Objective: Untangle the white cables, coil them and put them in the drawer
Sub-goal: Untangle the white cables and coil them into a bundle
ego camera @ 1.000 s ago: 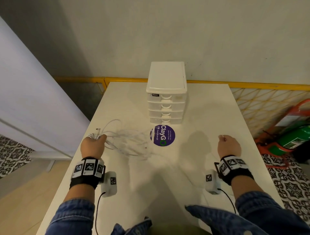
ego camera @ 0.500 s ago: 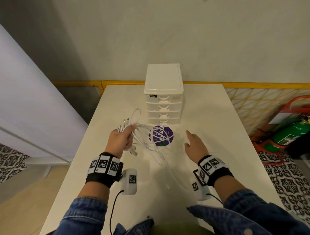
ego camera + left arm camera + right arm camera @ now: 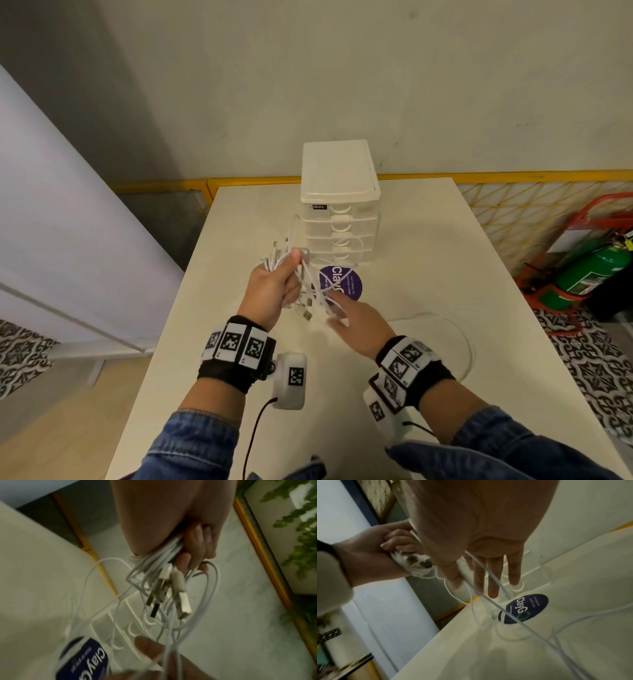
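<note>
white cables (image 3: 310,291) now lifted off the counter (image 3: 428,274) in left grip (image 3: 274,291), fisted round them; right grip (image 3: 356,323) moved in, fingers spread. untangling about to begin.

It looks like an indoor office or utility space rather than a home: a plain white bench (image 3: 428,274) against a bare wall, yellow mesh railing (image 3: 513,205), a green fire extinguisher (image 3: 589,274), patterned floor tiles (image 3: 589,359).
</note>
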Motion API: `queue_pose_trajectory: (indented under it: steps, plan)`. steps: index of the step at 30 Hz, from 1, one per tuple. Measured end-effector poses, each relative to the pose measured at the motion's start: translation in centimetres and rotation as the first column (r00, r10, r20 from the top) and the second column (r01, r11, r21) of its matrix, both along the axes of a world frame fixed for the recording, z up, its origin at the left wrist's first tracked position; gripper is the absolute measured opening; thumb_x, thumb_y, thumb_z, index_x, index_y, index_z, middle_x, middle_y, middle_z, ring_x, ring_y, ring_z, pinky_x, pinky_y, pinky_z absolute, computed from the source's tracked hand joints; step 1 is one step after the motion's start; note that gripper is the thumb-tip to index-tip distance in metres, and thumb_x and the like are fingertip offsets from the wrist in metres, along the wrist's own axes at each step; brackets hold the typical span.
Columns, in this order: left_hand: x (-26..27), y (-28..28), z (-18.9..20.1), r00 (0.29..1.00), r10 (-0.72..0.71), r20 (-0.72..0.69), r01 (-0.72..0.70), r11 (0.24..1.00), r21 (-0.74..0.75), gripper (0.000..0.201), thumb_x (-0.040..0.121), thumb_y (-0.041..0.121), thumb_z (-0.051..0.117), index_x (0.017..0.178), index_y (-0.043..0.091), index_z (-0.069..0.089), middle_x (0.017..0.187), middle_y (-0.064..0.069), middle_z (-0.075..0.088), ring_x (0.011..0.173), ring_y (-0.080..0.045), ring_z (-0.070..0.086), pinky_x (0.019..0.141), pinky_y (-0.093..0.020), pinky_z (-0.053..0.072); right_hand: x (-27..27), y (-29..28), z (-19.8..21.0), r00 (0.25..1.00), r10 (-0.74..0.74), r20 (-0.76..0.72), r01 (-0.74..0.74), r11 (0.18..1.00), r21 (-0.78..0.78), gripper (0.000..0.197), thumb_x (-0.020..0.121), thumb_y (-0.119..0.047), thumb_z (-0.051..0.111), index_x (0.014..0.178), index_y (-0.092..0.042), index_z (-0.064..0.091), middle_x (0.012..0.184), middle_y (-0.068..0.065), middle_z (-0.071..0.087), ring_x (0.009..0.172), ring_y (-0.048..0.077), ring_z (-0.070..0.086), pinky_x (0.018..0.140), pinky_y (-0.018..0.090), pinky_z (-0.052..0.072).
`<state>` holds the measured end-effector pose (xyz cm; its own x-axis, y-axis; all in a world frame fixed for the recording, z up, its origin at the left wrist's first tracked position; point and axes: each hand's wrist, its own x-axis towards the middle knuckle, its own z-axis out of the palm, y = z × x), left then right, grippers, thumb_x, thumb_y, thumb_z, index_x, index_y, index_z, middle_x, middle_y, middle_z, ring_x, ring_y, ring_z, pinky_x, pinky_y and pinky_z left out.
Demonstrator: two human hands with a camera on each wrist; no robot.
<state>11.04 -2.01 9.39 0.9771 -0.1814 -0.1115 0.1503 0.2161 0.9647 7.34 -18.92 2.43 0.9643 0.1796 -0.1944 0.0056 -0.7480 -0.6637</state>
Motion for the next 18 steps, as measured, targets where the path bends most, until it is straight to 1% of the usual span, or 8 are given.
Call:
queue_pose_trajectory:
  steps: [2, 4, 5, 7, 10, 13, 15, 18]
  plan:
    - [0.3, 0.7, 0.4, 0.999, 0.045, 0.009, -0.046, 0.982, 0.184, 0.03, 0.092, 0.03, 0.058, 0.066, 0.017, 0.067, 0.045, 0.003, 0.031, 0.038, -0.011, 0.025, 0.042, -0.022, 0.022, 0.7, -1.0, 0.0, 0.979, -0.147, 0.144, 0.143, 0.989, 0.038, 0.033, 0.096, -0.018, 0.044, 0.128, -0.018, 0.051, 0.109, 0.008, 0.068, 0.096, 0.028, 0.063, 0.081, 0.03, 0.046]
    - [1.0, 2.2, 0.6, 0.988, 0.146, 0.041, -0.15, 0.916, 0.371, 0.03, 0.089, 0.033, 0.063, 0.065, 0.016, 0.065, 0.043, 0.002, 0.038, 0.037, -0.012, 0.032, 0.047, -0.025, 0.033, 1.3, -2.8, 0.6, 0.93, -0.333, 0.156, 0.287, 0.923, 0.258, 0.022, 0.095, -0.012, 0.044, 0.109, -0.02, 0.06, 0.085, 0.003, 0.068, 0.074, 0.026, 0.064, 0.075, 0.039, 0.052]
    - [1.4, 3.1, 0.4, 0.979, 0.197, 0.048, -0.198, 0.884, 0.424, 0.031, 0.087, 0.034, 0.066, 0.065, 0.014, 0.064, 0.042, 0.002, 0.04, 0.036, -0.012, 0.034, 0.049, -0.026, 0.035, 1.5, -3.7, 1.0, 0.908, -0.394, 0.141, 0.33, 0.882, 0.337, 0.018, 0.095, -0.012, 0.045, 0.101, -0.021, 0.06, 0.075, 0.0, 0.063, 0.063, 0.023, 0.061, 0.069, 0.039, 0.053]
    - [2.1, 4.6, 0.0, 0.963, 0.266, 0.048, -0.258, 0.854, 0.451, 0.034, 0.085, 0.034, 0.069, 0.063, 0.011, 0.058, 0.041, 0.001, 0.042, 0.034, -0.011, 0.034, 0.048, -0.026, 0.034, 1.7, -5.0, 1.7, 0.89, -0.435, 0.138, 0.363, 0.859, 0.362, 0.014, 0.094, -0.018, 0.049, 0.089, -0.019, 0.062, 0.064, -0.002, 0.055, 0.054, 0.018, 0.053, 0.061, 0.03, 0.048]
    - [2.6, 5.7, -0.2, 0.958, 0.285, 0.037, -0.27, 0.848, 0.457, 0.037, 0.082, 0.033, 0.073, 0.058, 0.013, 0.053, 0.038, 0.003, 0.041, 0.033, -0.011, 0.033, 0.047, -0.026, 0.032, 1.5, -6.1, 1.9, 0.86, -0.495, 0.127, 0.409, 0.816, 0.409, 0.013, 0.09, -0.023, 0.058, 0.082, -0.017, 0.068, 0.06, -0.001, 0.054, 0.055, 0.015, 0.051, 0.056, 0.024, 0.043]
    - [2.9, 5.6, -0.1, 0.964, 0.263, 0.031, -0.244, 0.835, 0.493, 0.038, 0.081, 0.032, 0.074, 0.059, 0.011, 0.051, 0.042, -0.001, 0.042, 0.038, -0.015, 0.034, 0.048, -0.026, 0.033, 1.6, -7.2, 1.5, 0.8, -0.599, 0.028, 0.497, 0.689, 0.527, 0.012, 0.088, -0.016, 0.061, 0.09, -0.014, 0.072, 0.07, 0.003, 0.065, 0.059, 0.016, 0.059, 0.049, 0.022, 0.047]
    - [3.1, 5.6, -0.1, 0.964, 0.267, 0.013, -0.238, 0.835, 0.495, 0.037, 0.081, 0.031, 0.073, 0.059, 0.011, 0.051, 0.043, -0.002, 0.042, 0.039, -0.017, 0.034, 0.048, -0.027, 0.033, 1.5, -7.8, 1.6, 0.765, -0.643, -0.037, 0.537, 0.605, 0.588, 0.014, 0.089, -0.012, 0.059, 0.095, -0.01, 0.071, 0.071, 0.006, 0.066, 0.056, 0.014, 0.06, 0.047, 0.018, 0.047]
    - [3.7, 6.3, 0.0, 0.947, 0.322, -0.017, -0.282, 0.854, 0.436, 0.038, 0.082, 0.03, 0.073, 0.056, 0.014, 0.05, 0.041, 0.0, 0.04, 0.038, -0.017, 0.033, 0.047, -0.026, 0.031, 1.5, -9.3, 1.8, 0.698, -0.713, -0.071, 0.582, 0.506, 0.636, 0.014, 0.091, -0.013, 0.056, 0.097, -0.013, 0.069, 0.07, 0.008, 0.064, 0.048, 0.01, 0.06, 0.044, 0.019, 0.047]
